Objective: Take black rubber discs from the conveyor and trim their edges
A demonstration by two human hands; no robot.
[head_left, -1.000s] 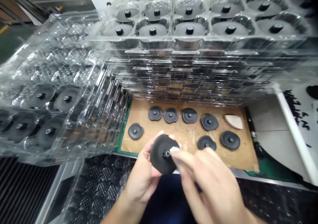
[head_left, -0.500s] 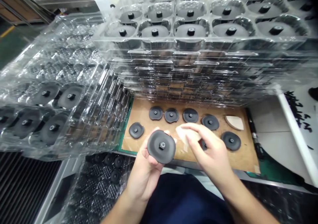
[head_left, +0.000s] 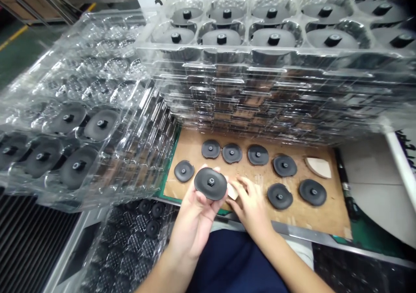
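Observation:
My left hand [head_left: 195, 215] holds up a dark grey rounded disc [head_left: 210, 190] with a short hub in its middle, fingers behind and along its rim. Beside it, my right hand [head_left: 251, 202] pinches a pale cream pad [head_left: 232, 191] against or close to the disc's right edge; whether they touch is hard to tell. Several similar discs, such as one dark disc [head_left: 280, 196], lie hub-up on the brown board [head_left: 195, 193] around my hands. A second cream wedge-shaped piece [head_left: 319, 167] rests at the board's right side.
Behind the board rises a tall stack of clear plastic trays [head_left: 247, 85], discs in its top cups. Another clear tray stack [head_left: 130, 124] stands at the left. Below left is a tray of smaller dark parts [head_left: 130, 241]. A white panel edge [head_left: 401, 171] borders the right.
My right hand has brought the cream pad left and down to the held disc's edge. The disc in my left hand has tilted. The view has shifted slightly.

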